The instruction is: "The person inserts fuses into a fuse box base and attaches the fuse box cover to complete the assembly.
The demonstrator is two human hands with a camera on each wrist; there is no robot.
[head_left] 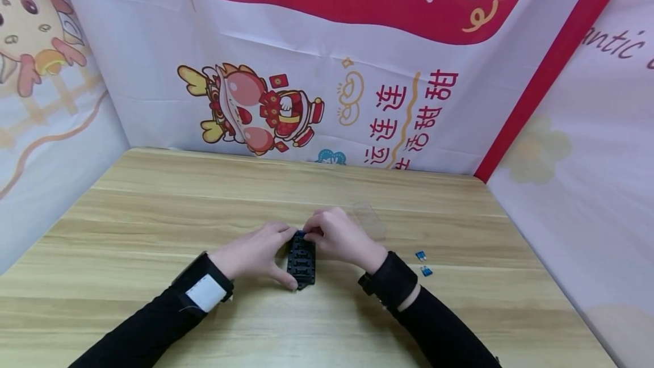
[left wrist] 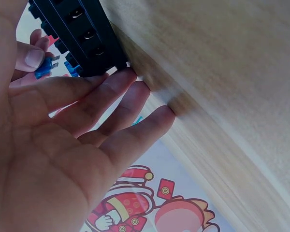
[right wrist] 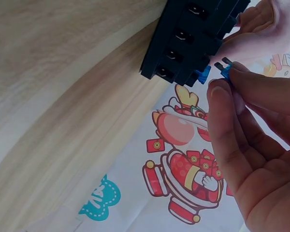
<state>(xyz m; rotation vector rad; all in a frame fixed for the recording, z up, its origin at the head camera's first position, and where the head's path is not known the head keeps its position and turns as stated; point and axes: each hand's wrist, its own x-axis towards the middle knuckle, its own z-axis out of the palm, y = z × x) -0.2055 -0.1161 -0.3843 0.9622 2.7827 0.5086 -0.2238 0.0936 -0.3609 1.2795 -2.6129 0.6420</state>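
Observation:
A black fuse block (head_left: 301, 260) with a row of slots lies on the table in the head view. My left hand (head_left: 254, 251) holds it, thumb at the near end and fingertips at the far end. Between thumb and fingertips, my right hand (head_left: 337, 234) pinches a blue blade fuse (right wrist: 225, 71). Its two metal prongs point towards the block, with a small gap between them in the right wrist view. Another blue fuse (right wrist: 203, 75) sits at the block's far end. The held fuse is mostly hidden by fingers in the head view.
Two loose blue fuses, a farther fuse (head_left: 421, 255) and a nearer fuse (head_left: 426, 271), lie on the wooden table (head_left: 153, 203) to the right. A clear plastic cover (head_left: 369, 219) lies behind the right hand. Printed cloth (head_left: 306, 44) hangs along the table's back and sides.

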